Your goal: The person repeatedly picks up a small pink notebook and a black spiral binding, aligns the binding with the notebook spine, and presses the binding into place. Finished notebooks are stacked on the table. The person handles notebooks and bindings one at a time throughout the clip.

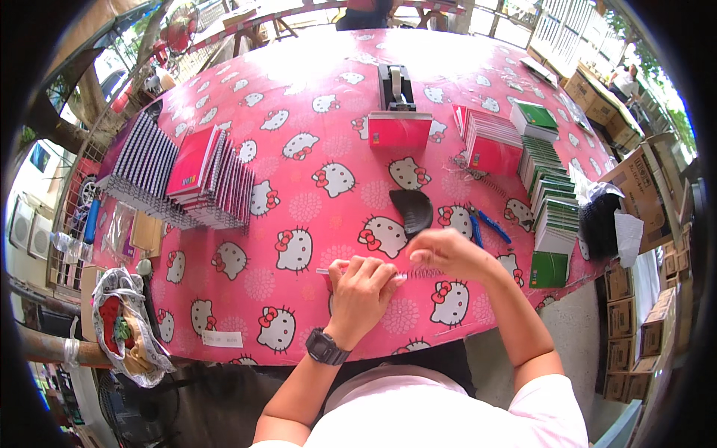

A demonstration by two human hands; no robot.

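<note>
My left hand (pixel 362 290), with a dark watch on its wrist, is closed on a small notebook (pixel 324 272) held nearly edge-on, so its cover is mostly hidden. From the notebook's right end a thin wire spiral (pixel 427 273) sticks out. Just above that spiral is my right hand (pixel 448 252), fingers bent and a little blurred; whether they grip the wire I cannot tell. A black curved piece (pixel 412 212) lies beyond my hands. Blue-handled pliers (pixel 485 225) rest on the table to the right of it.
Spiral-bound notebooks (pixel 213 175) stand in stacks at the left. Red booklets (pixel 493 142) and a row of green booklets (pixel 551 209) are at the right. A black tape dispenser (pixel 396 88) stands behind a red booklet (pixel 399 131). A cloth bag (pixel 123 325) hangs at the left edge.
</note>
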